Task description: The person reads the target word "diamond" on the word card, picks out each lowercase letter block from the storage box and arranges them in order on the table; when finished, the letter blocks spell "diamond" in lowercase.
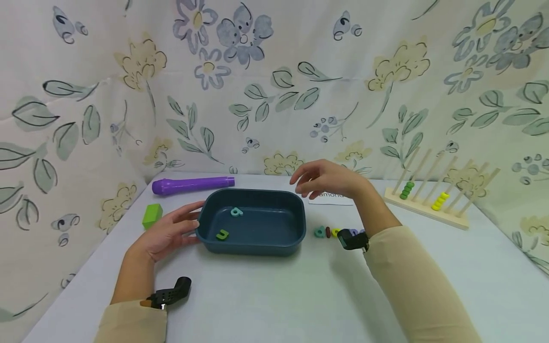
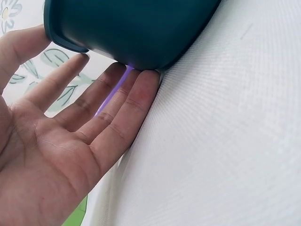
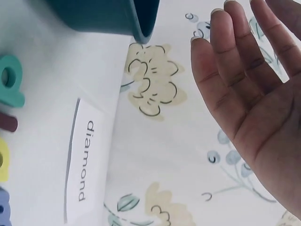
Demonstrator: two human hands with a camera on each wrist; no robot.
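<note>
A dark teal plastic tub [image 1: 253, 249] sits on the table, holding a light-blue letter [image 1: 236, 212] and a green letter [image 1: 222, 235]. My left hand [image 1: 173, 229] is at its left end. In the left wrist view, the extended fingers [image 2: 136, 101] touch the tub's outer wall and the thumb is by the rim. My right hand [image 1: 328, 178] hovers past the tub's right end with loosely bent fingers and nothing in them. Beneath it lies a white card [image 1: 330, 201] printed "diamond", partly covered in the head view.
Right of the tub, a row of small coloured letters starts with a teal one [image 1: 320, 232]; my right wrist hides part of it. A purple toy microphone [image 1: 193, 185] lies behind, a green block [image 1: 152, 216] at left. A wooden peg rack [image 1: 429, 209] with beads stands far right.
</note>
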